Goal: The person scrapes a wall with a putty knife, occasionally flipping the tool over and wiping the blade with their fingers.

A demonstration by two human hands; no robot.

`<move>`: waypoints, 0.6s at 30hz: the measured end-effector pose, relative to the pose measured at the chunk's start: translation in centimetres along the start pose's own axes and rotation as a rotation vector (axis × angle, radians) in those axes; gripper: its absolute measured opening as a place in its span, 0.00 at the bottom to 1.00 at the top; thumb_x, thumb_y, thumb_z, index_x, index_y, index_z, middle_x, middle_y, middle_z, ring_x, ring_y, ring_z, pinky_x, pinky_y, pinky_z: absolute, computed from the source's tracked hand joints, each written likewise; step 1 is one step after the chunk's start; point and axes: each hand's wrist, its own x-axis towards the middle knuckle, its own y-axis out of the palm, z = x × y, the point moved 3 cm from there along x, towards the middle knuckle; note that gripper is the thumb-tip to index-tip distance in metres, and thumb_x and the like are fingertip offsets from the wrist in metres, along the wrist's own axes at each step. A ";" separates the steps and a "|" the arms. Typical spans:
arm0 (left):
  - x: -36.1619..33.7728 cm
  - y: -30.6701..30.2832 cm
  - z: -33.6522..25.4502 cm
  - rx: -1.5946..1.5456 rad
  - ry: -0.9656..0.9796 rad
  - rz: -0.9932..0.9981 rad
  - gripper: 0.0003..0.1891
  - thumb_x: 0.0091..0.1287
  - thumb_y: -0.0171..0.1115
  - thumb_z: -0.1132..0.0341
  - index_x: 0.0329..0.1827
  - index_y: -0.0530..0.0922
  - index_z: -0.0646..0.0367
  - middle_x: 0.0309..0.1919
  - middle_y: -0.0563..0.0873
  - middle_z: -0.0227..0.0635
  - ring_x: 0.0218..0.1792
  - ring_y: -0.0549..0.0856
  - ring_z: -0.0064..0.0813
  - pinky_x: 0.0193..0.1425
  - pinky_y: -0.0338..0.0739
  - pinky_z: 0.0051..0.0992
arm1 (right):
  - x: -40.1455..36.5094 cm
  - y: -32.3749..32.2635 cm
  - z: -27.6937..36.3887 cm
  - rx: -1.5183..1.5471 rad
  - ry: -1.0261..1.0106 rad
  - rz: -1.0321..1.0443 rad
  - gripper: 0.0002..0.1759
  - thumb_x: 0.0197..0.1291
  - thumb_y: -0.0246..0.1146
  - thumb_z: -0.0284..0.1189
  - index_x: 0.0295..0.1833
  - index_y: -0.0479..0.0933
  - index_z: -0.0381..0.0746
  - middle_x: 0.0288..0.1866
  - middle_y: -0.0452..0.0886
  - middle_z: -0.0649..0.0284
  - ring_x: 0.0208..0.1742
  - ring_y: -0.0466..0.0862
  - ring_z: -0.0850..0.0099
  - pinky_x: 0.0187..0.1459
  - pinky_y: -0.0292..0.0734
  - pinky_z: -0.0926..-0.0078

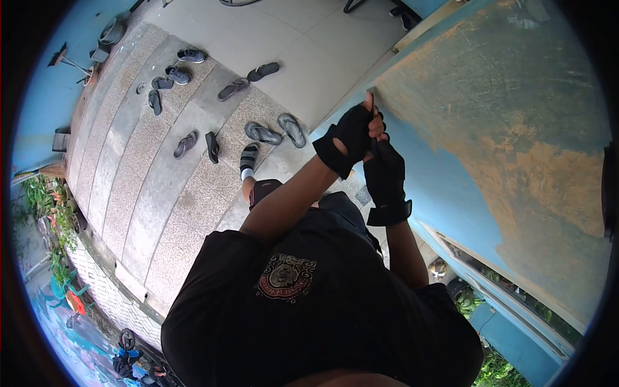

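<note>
My left hand (354, 131), in a black fingerless glove, is closed round a thin dark tool (373, 102), thumb stretched along it. Just below, my right hand (386, 170), gloved the same way, is closed at the tool's lower end; its fingers are mostly hidden. The tool's kind is not clear from here. Its narrow tip lies at the near edge of a wall (445, 174) with light blue paint. Across that wall spreads a large rough patch (516, 135) of bare grey and tan, where the blue is gone.
Several slippers and shoes lie about the striped floor (145, 129), among them a grey pair (263, 133) near my sandalled foot (249, 157). A bucket (112, 31) and a broom (61, 55) stand far left. Potted plants (61, 222) line the lower left. A ledge (496, 280) runs below the wall.
</note>
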 end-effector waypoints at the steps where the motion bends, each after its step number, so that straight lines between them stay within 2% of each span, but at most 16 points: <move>1: 0.0 0.0 0.0 0.024 -0.039 -0.005 0.22 0.75 0.48 0.41 0.33 0.70 0.50 0.18 0.66 0.25 0.21 0.67 0.21 0.37 0.71 0.29 | -0.1 -0.3 0.2 -0.071 -0.006 0.032 0.16 0.58 0.64 0.17 0.53 0.77 0.31 0.43 0.84 0.58 0.44 0.81 0.73 0.49 0.76 0.75; 2: 0.4 -0.1 -0.2 0.024 -0.031 -0.001 0.22 0.75 0.48 0.41 0.33 0.70 0.50 0.18 0.66 0.25 0.21 0.67 0.21 0.37 0.71 0.29 | 0.0 -0.6 0.2 -0.148 -0.009 0.060 0.17 0.57 0.63 0.16 0.53 0.77 0.31 0.43 0.84 0.58 0.44 0.81 0.72 0.49 0.76 0.75; 4: 0.1 0.0 0.4 -0.005 -0.010 -0.060 0.24 0.75 0.48 0.40 0.31 0.69 0.51 0.17 0.68 0.26 0.21 0.69 0.24 0.38 0.74 0.31 | -0.1 -0.7 0.7 -0.094 -0.015 0.012 0.16 0.56 0.63 0.17 0.52 0.77 0.32 0.43 0.83 0.56 0.43 0.82 0.69 0.48 0.76 0.74; 6: 0.0 -0.1 0.9 0.000 -0.028 -0.021 0.23 0.75 0.48 0.40 0.33 0.69 0.51 0.17 0.68 0.27 0.21 0.70 0.25 0.39 0.75 0.32 | 0.0 -1.4 1.7 -0.297 0.046 0.055 0.16 0.55 0.63 0.18 0.51 0.78 0.32 0.41 0.83 0.55 0.42 0.83 0.66 0.47 0.77 0.74; 8: 0.4 -0.3 1.0 0.099 -0.008 -0.022 0.23 0.74 0.49 0.40 0.33 0.69 0.51 0.17 0.68 0.27 0.21 0.70 0.25 0.38 0.74 0.31 | 0.5 -1.1 1.4 -0.262 0.045 0.068 0.15 0.55 0.63 0.18 0.50 0.78 0.32 0.40 0.83 0.55 0.41 0.83 0.66 0.47 0.77 0.73; 10: 0.6 -0.6 0.3 0.052 -0.009 -0.025 0.23 0.74 0.49 0.40 0.32 0.69 0.50 0.17 0.68 0.27 0.21 0.70 0.25 0.38 0.74 0.31 | 0.4 -0.8 0.4 -0.233 0.061 0.078 0.15 0.55 0.63 0.19 0.50 0.78 0.33 0.39 0.83 0.55 0.41 0.83 0.66 0.46 0.77 0.73; 12: 0.6 -0.8 0.6 0.008 -0.009 -0.028 0.23 0.74 0.49 0.40 0.31 0.69 0.50 0.17 0.68 0.27 0.21 0.70 0.24 0.39 0.74 0.31 | 0.0 -0.1 -0.2 -0.088 -0.004 0.000 0.13 0.57 0.63 0.19 0.50 0.78 0.33 0.38 0.83 0.57 0.40 0.83 0.69 0.45 0.77 0.73; 15: 0.1 -0.7 1.4 -0.056 -0.056 0.034 0.21 0.75 0.49 0.42 0.33 0.74 0.48 0.17 0.68 0.24 0.20 0.67 0.21 0.37 0.71 0.27 | -0.6 -1.2 0.3 -0.231 0.087 0.109 0.11 0.61 0.62 0.19 0.50 0.78 0.33 0.39 0.84 0.59 0.41 0.82 0.72 0.46 0.76 0.75; 18: 0.7 -0.7 1.1 -0.055 -0.039 0.048 0.21 0.75 0.48 0.42 0.33 0.74 0.48 0.17 0.67 0.24 0.20 0.67 0.21 0.37 0.70 0.27 | -0.6 -0.4 -1.1 -0.173 0.048 -0.002 0.11 0.63 0.61 0.19 0.51 0.78 0.33 0.41 0.84 0.60 0.42 0.81 0.75 0.46 0.76 0.76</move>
